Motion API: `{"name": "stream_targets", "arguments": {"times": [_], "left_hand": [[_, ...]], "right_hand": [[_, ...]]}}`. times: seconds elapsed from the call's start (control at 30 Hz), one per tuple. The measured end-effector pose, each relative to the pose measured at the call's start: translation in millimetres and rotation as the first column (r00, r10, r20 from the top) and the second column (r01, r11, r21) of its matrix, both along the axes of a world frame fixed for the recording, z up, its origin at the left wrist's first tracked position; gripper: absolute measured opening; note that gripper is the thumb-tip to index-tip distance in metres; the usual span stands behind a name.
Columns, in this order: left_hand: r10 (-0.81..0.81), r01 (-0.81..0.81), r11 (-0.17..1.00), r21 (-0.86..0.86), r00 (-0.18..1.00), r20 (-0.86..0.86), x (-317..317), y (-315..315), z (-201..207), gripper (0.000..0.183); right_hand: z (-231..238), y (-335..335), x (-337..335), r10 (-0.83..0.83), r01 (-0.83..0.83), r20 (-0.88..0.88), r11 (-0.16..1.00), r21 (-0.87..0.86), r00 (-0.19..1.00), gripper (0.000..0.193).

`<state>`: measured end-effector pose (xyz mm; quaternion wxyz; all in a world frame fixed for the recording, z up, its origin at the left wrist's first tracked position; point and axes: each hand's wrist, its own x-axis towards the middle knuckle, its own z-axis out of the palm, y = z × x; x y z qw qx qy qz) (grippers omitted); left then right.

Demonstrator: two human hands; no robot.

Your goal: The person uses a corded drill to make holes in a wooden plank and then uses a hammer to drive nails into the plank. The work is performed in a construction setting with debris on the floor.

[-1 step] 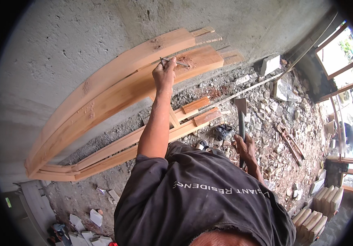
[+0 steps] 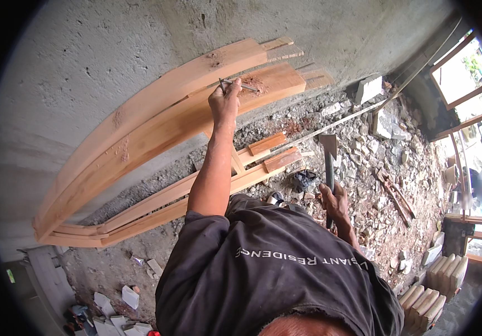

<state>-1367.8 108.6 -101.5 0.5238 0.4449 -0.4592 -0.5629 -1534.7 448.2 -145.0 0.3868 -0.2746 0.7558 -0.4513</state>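
Observation:
My left hand (image 2: 225,101) is closed on a slim grey metal tool (image 2: 249,88), its exact kind too small to make out. A second thin piece sticks up beside the thumb. This hand is over the wide wooden beam (image 2: 168,124), close to a patch of reddish chips (image 2: 257,82) near the beam's right end. A hatchet (image 2: 328,147) with a flat, flared metal head and a dark handle is in my right hand (image 2: 337,203). Its head points up and away, above the rubble and apart from the wood. My right fingers wrap the lower handle.
Another long beam (image 2: 157,92) lies along the far side against the concrete wall (image 2: 112,45). Nearer are narrower wooden rails (image 2: 157,221) of the frame. Broken rubble (image 2: 364,168) covers the ground at right, with wooden strips (image 2: 396,197) and stacked pale slabs (image 2: 448,274).

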Motion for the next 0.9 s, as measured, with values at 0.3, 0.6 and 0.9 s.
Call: {"name": "stream_targets", "arguments": {"times": [0.3, 0.6, 0.9], "left_hand": [[0.114, -0.092, 0.981, -0.172, 0.986, 0.124, -10.5, -10.9, -13.3, 0.029], [-0.006, 0.016, 0.989, -0.149, 0.998, 0.068, -3.3, -8.4, -19.9, 0.024], [0.000, 0.019, 0.984, -0.177, 0.995, 0.104, -0.3, -18.1, -19.2, 0.023]], "right_hand": [[61.1, -54.4, 0.4, 0.118, -0.122, -0.282, 0.993, 0.003, 0.952, 0.036], [67.2, -77.6, -4.1, 0.157, -0.198, -0.370, 0.977, -0.076, 0.916, 0.039], [63.5, -79.8, -13.0, 0.225, -0.267, -0.427, 0.963, -0.039, 0.876, 0.043]]}}
